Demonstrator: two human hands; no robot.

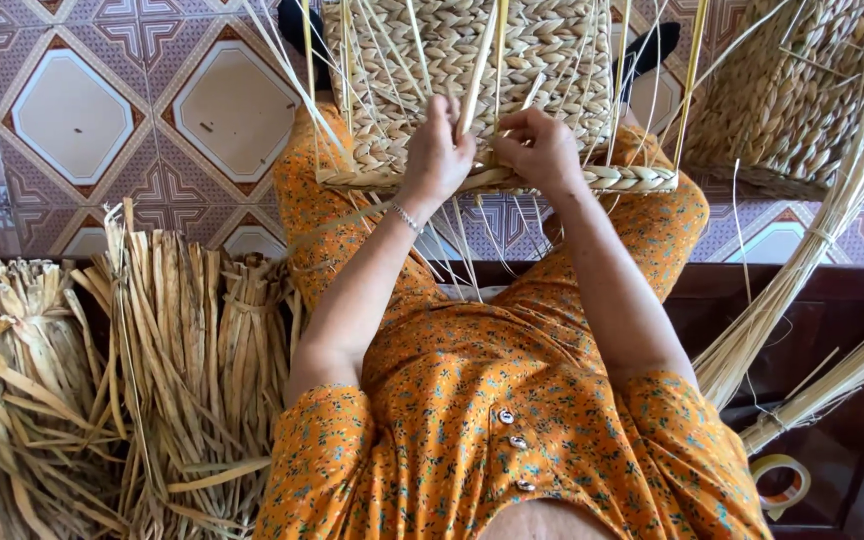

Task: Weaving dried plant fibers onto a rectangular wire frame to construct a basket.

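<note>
Left hand (439, 152) fingers pinching pale straw strand (479, 62), right hand (540, 147) fingers gripping woven basket (472, 60) rim

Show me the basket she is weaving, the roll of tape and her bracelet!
woven basket (552, 45), head view, its plaited side.
roll of tape (780, 482), head view, its ring edge.
bracelet (405, 216), head view, on the left wrist.

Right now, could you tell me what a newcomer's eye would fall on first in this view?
First the half-woven basket at top centre, resting on the person's knees, with the left hand and right hand pinching pale straw strands at its braided rim. Next the orange flowered dress filling the middle, then the bundles of dried straw at lower left and a second basket at upper right.
</note>
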